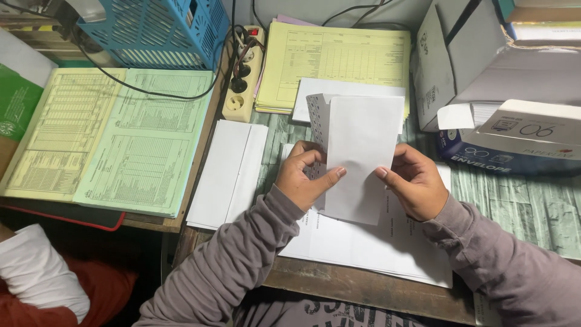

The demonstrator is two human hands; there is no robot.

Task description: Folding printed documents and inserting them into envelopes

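Note:
I hold a white envelope (360, 151) upright over the desk, its open flap with a dotted inner lining at the top left. My left hand (305, 175) grips its left edge, thumb pressed on the front. At the right edge, my right hand (411, 178) pinches it with thumb and fingers. Under the hands lies a stack of white printed sheets (369, 242). Both arms wear grey sleeves.
More white envelopes (227, 172) lie to the left. Yellow forms (336, 57) sit at the back, green and yellow forms (109, 133) on the left, a power strip (242, 79) and blue basket (157, 30) beyond. An open envelope box (514, 130) stands right.

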